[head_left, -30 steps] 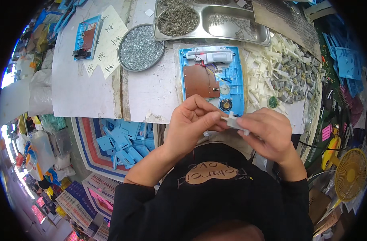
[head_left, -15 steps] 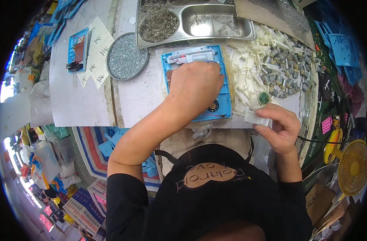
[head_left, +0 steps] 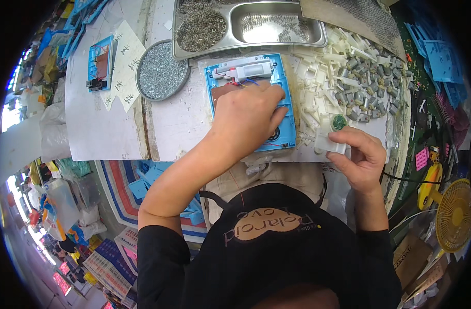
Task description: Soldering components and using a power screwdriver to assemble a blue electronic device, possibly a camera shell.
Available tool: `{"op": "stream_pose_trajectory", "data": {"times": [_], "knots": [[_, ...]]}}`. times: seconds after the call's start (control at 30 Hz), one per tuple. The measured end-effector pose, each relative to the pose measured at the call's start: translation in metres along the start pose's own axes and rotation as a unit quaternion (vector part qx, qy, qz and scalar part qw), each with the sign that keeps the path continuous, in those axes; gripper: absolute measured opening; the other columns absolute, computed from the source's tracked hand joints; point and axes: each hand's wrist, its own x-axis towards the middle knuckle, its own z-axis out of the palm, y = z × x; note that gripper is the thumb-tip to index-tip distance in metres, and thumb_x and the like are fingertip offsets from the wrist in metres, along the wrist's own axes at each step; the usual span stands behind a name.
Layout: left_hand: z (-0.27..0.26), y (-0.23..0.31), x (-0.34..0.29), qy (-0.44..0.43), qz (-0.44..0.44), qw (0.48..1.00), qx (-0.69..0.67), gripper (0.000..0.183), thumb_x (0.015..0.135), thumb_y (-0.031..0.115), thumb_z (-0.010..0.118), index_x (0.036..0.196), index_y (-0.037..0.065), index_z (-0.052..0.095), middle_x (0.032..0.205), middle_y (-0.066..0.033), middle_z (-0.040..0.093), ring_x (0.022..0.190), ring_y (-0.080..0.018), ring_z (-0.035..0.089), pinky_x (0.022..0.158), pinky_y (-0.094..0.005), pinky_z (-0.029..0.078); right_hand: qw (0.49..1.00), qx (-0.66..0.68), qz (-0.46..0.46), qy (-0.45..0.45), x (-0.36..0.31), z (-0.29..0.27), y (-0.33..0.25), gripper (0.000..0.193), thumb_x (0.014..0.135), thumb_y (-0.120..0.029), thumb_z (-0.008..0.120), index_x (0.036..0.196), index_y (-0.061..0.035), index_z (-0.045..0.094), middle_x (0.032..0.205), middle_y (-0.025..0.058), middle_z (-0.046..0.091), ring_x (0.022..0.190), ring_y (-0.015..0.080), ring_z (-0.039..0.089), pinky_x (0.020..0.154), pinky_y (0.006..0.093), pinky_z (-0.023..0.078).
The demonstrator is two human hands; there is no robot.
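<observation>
While the right hand (head_left: 364, 154) pinches a white plastic part (head_left: 324, 144) between thumb and fingers, just right of the open blue case (head_left: 288, 123), the left hand (head_left: 247, 112) reaches over that case, apparently working near its wires (head_left: 250, 81). Its fingertips are hidden by the hand itself, so I cannot tell whether they grip anything. The step looks like fitting or settling something inside; the next move probably calls for light placing that snags no wire. One second ago both hands meet at the case's near edge; now the left lies farther in and the right sits apart, near the white pile (head_left: 310, 92).
</observation>
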Motion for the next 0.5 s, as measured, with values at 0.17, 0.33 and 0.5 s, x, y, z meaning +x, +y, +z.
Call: {"op": "stream_pose_trajectory", "data": {"times": [0.17, 0.33, 0.5], "knots": [[0.002, -0.002, 0.01, -0.074, 0.016, 0.994, 0.084, 0.011, 0.086, 0.019, 0.072, 0.089, 0.009, 0.07, 0.078, -0.0096, 0.067, 0.072, -0.0309, 0.069, 0.062, -0.0403, 0.054, 0.999, -0.035, 0.005, 0.0, 0.0, 0.0, -0.003, 0.034, 0.076, 0.002, 0.081, 0.109, 0.0028, 0.072, 0.1, 0.0145, 0.075, 0.083, 0.0221, 0.07, 0.076, 0.0305, 0.053], [-0.007, -0.007, -0.001, 0.0, 0.051, 0.998, 0.034, 0.009, 0.086, 0.011, 0.072, 0.093, 0.005, 0.072, 0.08, -0.0102, 0.07, 0.073, -0.0277, 0.07, 0.064, -0.0364, 0.055, 0.99, -0.093, 0.099, 0.028, 0.005, 0.008, 0.002, 0.03, 0.076, -0.002, 0.081, 0.105, 0.0, 0.072, 0.099, 0.0114, 0.074, 0.085, 0.0239, 0.069, 0.079, 0.0334, 0.053], [-0.011, -0.017, -0.029, 0.085, -0.173, 0.924, -0.331, 0.004, 0.093, 0.002, 0.068, 0.089, 0.0, 0.066, 0.079, -0.0094, 0.069, 0.07, -0.0176, 0.074, 0.059, -0.0274, 0.055, 0.963, -0.256, -0.075, -0.045, 0.05, 0.019, 0.007, 0.036, 0.067, -0.005, 0.082, 0.101, -0.006, 0.072, 0.101, 0.0078, 0.068, 0.097, 0.0301, 0.06, 0.083, 0.0386, 0.05]]}}
